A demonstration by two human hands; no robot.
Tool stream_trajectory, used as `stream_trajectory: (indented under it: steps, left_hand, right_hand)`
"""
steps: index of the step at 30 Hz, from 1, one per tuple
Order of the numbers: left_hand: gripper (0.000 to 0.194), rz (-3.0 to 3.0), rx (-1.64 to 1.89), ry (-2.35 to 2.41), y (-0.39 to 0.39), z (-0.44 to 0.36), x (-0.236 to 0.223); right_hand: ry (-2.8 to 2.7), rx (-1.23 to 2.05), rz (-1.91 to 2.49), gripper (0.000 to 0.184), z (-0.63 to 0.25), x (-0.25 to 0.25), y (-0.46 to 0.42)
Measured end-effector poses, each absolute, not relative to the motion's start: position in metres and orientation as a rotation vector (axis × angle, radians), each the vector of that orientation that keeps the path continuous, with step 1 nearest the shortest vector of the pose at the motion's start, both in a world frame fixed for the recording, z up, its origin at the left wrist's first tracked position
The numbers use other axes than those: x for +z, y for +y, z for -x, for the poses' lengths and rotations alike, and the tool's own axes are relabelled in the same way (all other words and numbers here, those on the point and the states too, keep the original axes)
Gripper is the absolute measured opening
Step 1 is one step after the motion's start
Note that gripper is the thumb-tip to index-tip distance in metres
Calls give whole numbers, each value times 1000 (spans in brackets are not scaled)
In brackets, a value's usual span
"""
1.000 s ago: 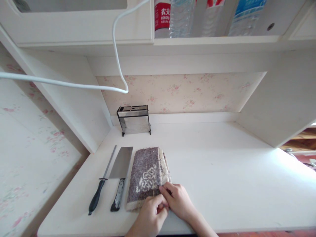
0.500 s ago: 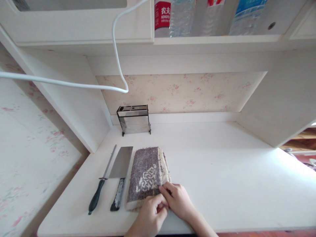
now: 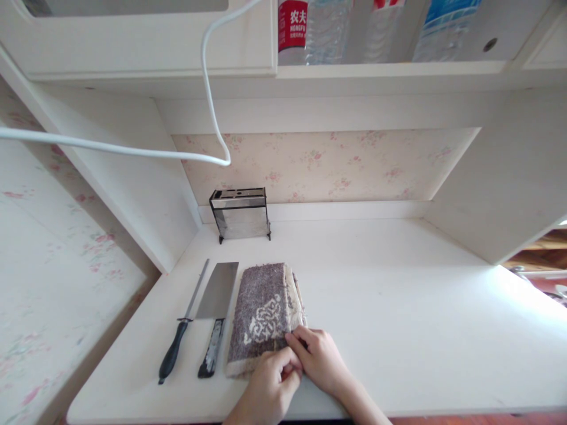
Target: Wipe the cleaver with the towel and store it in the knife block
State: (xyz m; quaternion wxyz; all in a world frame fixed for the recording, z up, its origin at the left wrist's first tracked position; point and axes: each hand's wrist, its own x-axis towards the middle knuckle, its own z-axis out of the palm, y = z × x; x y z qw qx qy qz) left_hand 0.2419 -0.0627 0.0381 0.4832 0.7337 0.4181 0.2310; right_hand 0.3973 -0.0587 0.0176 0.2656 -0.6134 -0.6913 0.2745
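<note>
A folded grey-brown towel (image 3: 261, 295) with a cream pattern lies on the white counter. At its near right corner my left hand (image 3: 272, 381) is closed, fingers curled against the towel's front edge. My right hand (image 3: 316, 357) is closed too, its curled fingers touching the towel's right edge and meeting the left fingertips. Whether either hand pinches the cloth is hidden. Left of the towel lies a cleaver (image 3: 219, 292), blade away from me, its dark handle worn pale in patches. Farther left is a sharpening steel (image 3: 177, 345) with a black handle.
Against the back stands a clear-sided knife block (image 3: 241, 215) with a black frame. A white cable (image 3: 155, 154) hangs across the upper left. Overhead, bottles (image 3: 328, 32) stand on a shelf. The white counter (image 3: 420, 330) has side panels and a front edge close to me.
</note>
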Motion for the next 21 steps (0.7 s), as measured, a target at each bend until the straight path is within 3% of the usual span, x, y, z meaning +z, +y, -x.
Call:
stream_trajectory:
  steps: [16,19,21]
  left_hand:
    - [15,-1750,555,1035,-63,-245,36]
    - [8,-1502,488,984,-69,-240,39]
    - [14,-1303,414,894,-70,-227,47]
  right_hand:
    - [-1823,785,1626,40,-395,18,-60]
    - [-1640,986,1522,46,-401,21,-59]
    - [-1416,1162,1385,47,-413,27,-54]
